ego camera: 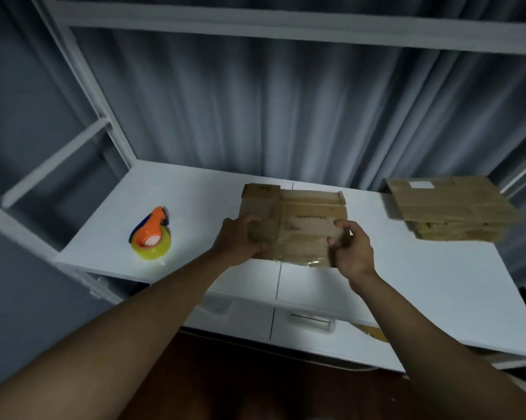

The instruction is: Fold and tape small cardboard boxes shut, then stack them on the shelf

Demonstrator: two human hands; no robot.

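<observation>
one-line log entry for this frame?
both hands grip flattened box | tape dispenser left, untouched | flat stack right

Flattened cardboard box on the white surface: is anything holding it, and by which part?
Both hands hold the flattened cardboard box: the left hand grips its left edge, the right hand its right edge.

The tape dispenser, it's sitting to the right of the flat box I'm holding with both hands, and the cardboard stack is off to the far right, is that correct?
Not quite. The head view shows the tape dispenser to the left of the flat box, not the right. The rest holds: left hand and right hand both grip the box, and the cardboard stack lies far right.
</observation>
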